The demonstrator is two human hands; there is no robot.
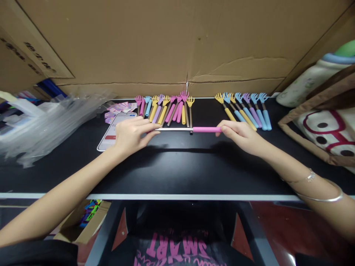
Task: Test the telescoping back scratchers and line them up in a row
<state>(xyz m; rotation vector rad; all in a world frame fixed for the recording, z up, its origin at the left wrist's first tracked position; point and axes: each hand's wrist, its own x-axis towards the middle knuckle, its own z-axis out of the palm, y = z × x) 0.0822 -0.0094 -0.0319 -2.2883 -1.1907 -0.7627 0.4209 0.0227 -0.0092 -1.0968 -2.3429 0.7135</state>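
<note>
Stretched level above the table is a pink-handled back scratcher rod (206, 129) with a thin metal shaft. My left hand (132, 133) pinches the metal end between thumb and fingers; those fingers hide whether a claw is fitted there. My right hand (240, 135) is closed around the end of the pink grip. Behind the rod lies a group of back scratchers (163, 111) with pink, yellow, purple and blue claws, some beside loose coloured grips. A second group of back scratchers (246, 111), in yellow, blue and purple, lies behind my right hand.
A phone (109, 129) lies by my left hand, near small printed cards (118, 109). Clear plastic bags (55, 129) cover the left side. A bottle (307, 79) and a brown-edged bag (330, 129) stand right. Cardboard (172, 44) walls the back; an open box (83, 221) sits below.
</note>
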